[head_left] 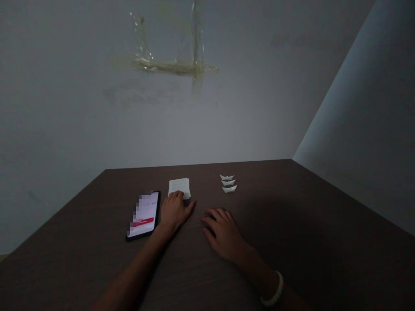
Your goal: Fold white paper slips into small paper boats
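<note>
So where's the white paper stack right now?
In the head view, the white paper stack lies left of centre on the table, between the phone and paper boats, with the left hand at its near edge.

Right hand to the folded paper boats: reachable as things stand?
Probably yes: the right hand looks empty, nothing visible stands between it and the three paper boats beyond, and the left hand is aside at the white papers.

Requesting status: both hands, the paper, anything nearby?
Left hand over near edge of white paper sheets. Right hand open over table, nothing visible held. Three paper boats beyond right hand. Smartphone beside left hand.
</note>
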### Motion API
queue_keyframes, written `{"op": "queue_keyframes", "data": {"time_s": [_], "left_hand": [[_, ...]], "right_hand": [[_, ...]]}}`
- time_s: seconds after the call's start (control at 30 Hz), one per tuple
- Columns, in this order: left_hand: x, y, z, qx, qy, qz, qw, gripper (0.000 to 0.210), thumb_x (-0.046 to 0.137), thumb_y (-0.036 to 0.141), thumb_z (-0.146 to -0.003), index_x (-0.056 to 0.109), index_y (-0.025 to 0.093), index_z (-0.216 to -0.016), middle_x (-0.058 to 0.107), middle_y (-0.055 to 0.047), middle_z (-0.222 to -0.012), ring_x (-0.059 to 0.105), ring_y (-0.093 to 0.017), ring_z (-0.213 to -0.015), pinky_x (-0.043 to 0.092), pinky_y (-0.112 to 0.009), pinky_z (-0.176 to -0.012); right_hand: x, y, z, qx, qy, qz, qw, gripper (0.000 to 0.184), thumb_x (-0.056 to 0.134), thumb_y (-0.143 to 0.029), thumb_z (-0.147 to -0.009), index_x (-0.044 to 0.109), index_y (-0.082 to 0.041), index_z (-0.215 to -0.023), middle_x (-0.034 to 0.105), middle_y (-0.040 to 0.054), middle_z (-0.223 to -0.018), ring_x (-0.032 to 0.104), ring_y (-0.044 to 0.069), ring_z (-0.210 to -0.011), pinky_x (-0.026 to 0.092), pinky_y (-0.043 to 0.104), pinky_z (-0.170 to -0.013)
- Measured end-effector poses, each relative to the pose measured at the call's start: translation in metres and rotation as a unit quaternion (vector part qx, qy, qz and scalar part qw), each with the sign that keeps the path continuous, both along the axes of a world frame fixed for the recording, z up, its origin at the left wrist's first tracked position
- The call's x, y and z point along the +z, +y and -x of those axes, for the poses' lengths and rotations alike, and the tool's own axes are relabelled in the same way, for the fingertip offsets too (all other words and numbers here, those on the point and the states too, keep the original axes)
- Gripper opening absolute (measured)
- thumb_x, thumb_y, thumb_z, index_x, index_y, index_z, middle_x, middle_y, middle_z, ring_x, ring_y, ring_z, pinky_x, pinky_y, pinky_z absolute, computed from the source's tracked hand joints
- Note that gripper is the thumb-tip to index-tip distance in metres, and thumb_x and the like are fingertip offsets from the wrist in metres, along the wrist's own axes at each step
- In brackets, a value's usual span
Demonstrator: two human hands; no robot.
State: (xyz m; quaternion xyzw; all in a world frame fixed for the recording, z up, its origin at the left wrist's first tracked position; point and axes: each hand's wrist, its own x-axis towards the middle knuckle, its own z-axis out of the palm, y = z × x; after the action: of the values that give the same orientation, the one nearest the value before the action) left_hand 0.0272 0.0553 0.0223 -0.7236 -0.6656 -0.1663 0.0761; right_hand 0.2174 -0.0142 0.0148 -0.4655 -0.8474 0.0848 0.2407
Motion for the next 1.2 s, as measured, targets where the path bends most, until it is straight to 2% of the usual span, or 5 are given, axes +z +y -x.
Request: {"op": "queue_keyframes", "data": {"time_s": [0.33,0.67,0.83,1.2], "left_hand": [[-0.001,0.007,0.004,0.021,-0.006,-0.013,1.0,0.039,0.048,0.046,-0.087,0.064,0.011,-0.096,0.066,-0.015,-0.102,0.061,-0.029,-0.098,0.046,-0.035,-0.084],[-0.004,0.011,0.006,0.015,-0.008,-0.011,1.0,0.029,0.048,0.037,-0.087,0.066,0.014,-0.09,0.068,-0.013,-0.1,0.061,-0.028,-0.099,0.046,-0.034,-0.085],[-0.002,0.01,0.006,0.026,-0.014,-0.003,1.0,0.028,0.046,0.033,-0.088,0.066,0.015,-0.094,0.068,-0.012,-0.101,0.061,-0.027,-0.098,0.046,-0.034,-0.084],[-0.001,0.007,0.003,0.038,0.027,0.031,0.998,0.03,0.039,0.034,-0.093,0.062,0.015,-0.097,0.069,-0.013,-0.093,0.066,-0.029,-0.087,0.047,-0.032,-0.068]], "right_hand": [[-0.002,0.001,0.0,0.002,-0.002,-0.001,1.0,0.027,0.051,-0.027,-0.092,0.059,-0.025,-0.118,0.055,0.0057,-0.125,0.046,0.023,-0.113,0.035,0.04,-0.097],[-0.008,0.004,0.0,0.006,0.002,-0.006,1.0,0.028,0.051,-0.026,-0.092,0.059,-0.024,-0.118,0.055,0.006,-0.125,0.045,0.023,-0.113,0.035,0.04,-0.096],[-0.006,0.003,-0.001,0.004,-0.002,-0.006,1.0,0.028,0.051,-0.028,-0.092,0.058,-0.024,-0.119,0.054,0.006,-0.126,0.045,0.023,-0.114,0.035,0.04,-0.096],[-0.006,0.003,-0.001,0.008,-0.005,-0.011,1.0,0.028,0.05,-0.028,-0.092,0.058,-0.024,-0.119,0.055,0.0061,-0.126,0.045,0.024,-0.114,0.035,0.04,-0.097]]}}
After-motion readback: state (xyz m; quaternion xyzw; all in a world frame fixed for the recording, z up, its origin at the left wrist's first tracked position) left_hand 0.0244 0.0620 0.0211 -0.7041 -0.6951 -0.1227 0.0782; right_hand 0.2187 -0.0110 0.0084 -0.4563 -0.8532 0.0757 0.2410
